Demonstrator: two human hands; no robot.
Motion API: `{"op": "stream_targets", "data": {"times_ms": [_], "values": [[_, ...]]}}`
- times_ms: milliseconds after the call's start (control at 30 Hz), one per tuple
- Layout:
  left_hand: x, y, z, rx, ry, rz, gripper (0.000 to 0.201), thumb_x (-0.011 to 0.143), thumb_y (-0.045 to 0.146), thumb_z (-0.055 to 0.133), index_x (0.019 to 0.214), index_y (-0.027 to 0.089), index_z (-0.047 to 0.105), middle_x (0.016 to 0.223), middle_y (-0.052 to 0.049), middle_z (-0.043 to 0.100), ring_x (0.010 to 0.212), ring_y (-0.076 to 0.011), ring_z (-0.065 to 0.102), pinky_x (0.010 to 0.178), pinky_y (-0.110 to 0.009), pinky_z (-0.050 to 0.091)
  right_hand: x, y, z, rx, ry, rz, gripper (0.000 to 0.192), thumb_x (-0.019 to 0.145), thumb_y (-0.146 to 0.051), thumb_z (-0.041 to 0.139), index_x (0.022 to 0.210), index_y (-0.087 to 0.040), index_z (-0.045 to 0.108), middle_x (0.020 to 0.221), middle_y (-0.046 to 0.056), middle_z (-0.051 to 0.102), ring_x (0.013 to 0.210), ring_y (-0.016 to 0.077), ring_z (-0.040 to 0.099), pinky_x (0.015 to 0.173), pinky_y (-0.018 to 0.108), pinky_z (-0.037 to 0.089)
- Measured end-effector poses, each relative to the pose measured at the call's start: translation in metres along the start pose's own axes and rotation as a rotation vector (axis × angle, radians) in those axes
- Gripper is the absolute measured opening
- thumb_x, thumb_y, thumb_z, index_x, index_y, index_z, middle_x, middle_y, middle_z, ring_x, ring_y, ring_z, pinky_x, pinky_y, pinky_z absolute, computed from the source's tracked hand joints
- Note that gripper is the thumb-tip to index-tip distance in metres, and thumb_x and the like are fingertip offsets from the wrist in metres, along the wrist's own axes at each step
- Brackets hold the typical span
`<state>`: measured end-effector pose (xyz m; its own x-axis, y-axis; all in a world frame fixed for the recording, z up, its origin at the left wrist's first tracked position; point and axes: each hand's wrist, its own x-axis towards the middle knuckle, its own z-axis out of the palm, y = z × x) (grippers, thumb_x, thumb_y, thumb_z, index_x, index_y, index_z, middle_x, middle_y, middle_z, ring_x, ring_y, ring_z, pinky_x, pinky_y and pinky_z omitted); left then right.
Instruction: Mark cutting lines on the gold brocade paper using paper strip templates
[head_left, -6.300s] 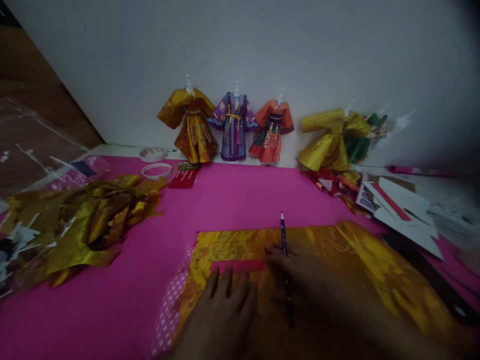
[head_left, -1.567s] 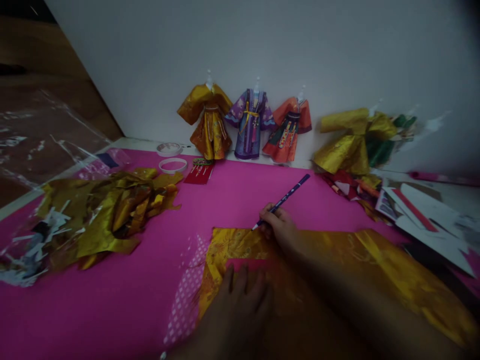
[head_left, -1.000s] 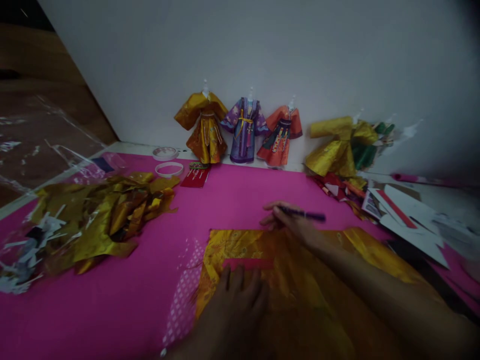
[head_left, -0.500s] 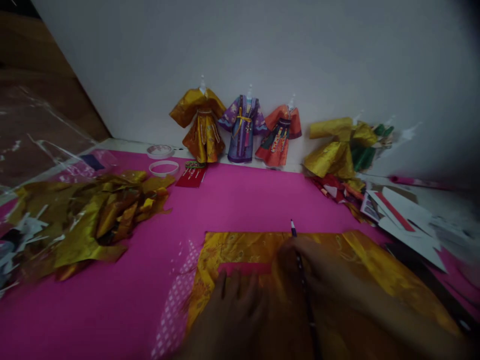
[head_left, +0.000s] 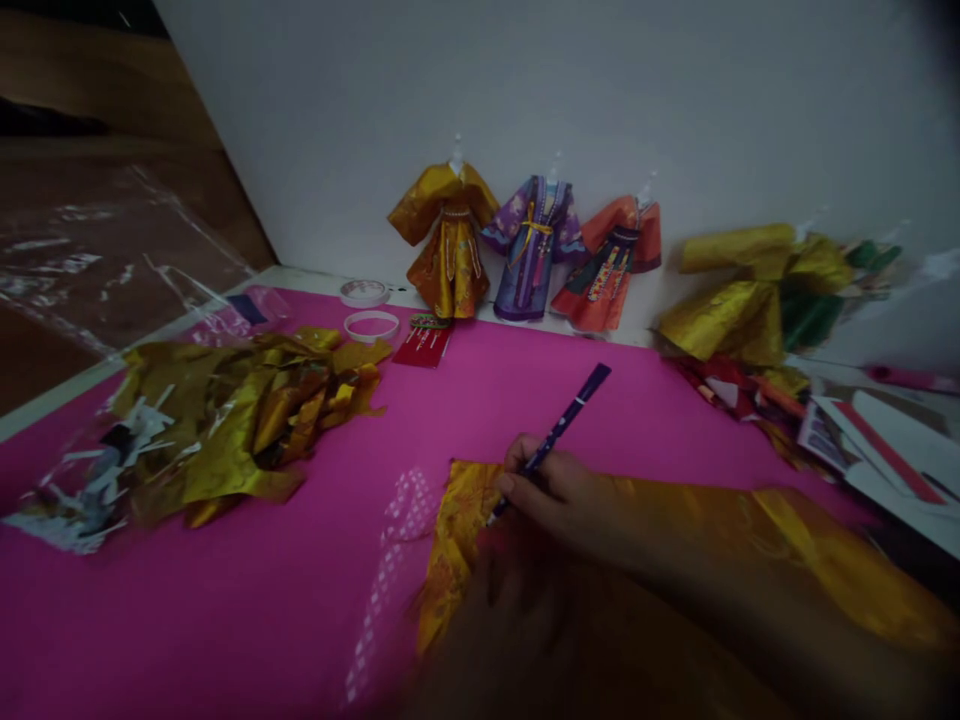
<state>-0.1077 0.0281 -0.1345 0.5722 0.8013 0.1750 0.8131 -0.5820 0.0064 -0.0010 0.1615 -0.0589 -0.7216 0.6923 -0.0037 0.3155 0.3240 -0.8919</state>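
A sheet of gold patterned paper (head_left: 465, 520) lies on the pink table cover (head_left: 247, 600) in front of me. My right hand (head_left: 559, 495) grips a purple pen (head_left: 570, 415) with its tip down on the sheet near the top left corner, the barrel slanting up to the right. My left hand (head_left: 517, 615) lies flat and dark on the sheet just below, fingers spread, pressing down on the paper. A red strip under my hands is mostly hidden.
A heap of gold foil scraps (head_left: 232, 420) lies at left beside clear plastic bags (head_left: 112, 270). Two tape rolls (head_left: 371, 325) and a red card (head_left: 424, 345) sit near the wall. Several miniature paper robes (head_left: 536, 245) stand along it. Paper pieces (head_left: 877, 440) clutter the right.
My right hand has shifted left to the sheet's corner and tilted the pen from pointing away to a slanted writing hold. My view has swung left.
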Motion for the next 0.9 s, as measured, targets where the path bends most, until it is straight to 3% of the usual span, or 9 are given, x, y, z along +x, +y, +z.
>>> {"op": "stream_targets", "data": {"times_ms": [233,600,900], "values": [[-0.0023,0.0013,0.0052,0.024,0.032,-0.008,0.045,0.097,0.035,0.048,0.141,0.025,0.049,0.134,-0.012,0.06,0.12,-0.035,0.051,0.102,-0.061,0.036,0.0108,-0.0027,0.0051,-0.066,-0.146,-0.054,0.011,0.091,-0.026,0.051,0.081,-0.022,0.047,0.07,-0.003,0.053,0.063,0.0126,0.048,0.061,0.027,0.037],[-0.0018,0.0029,0.0088,0.046,0.058,-0.019,0.048,0.095,0.035,0.05,0.141,0.023,0.05,0.134,-0.013,0.058,0.121,-0.0359,0.049,0.104,-0.063,0.035,0.0116,-0.0001,0.0047,-0.061,-0.184,-0.04,0.012,0.091,-0.028,0.052,0.083,-0.022,0.047,0.067,-0.003,0.055,0.062,0.0126,0.048,0.059,0.027,0.037],[0.0002,0.0022,0.0004,0.059,0.034,-0.016,0.044,0.097,0.035,0.047,0.14,0.022,0.052,0.132,-0.013,0.061,0.116,-0.0355,0.052,0.101,-0.063,0.036,0.0119,-0.0008,0.0052,-0.044,-0.193,-0.046,0.012,0.091,-0.028,0.052,0.083,-0.022,0.046,0.067,-0.004,0.054,0.06,0.0115,0.047,0.057,0.026,0.036]]}}
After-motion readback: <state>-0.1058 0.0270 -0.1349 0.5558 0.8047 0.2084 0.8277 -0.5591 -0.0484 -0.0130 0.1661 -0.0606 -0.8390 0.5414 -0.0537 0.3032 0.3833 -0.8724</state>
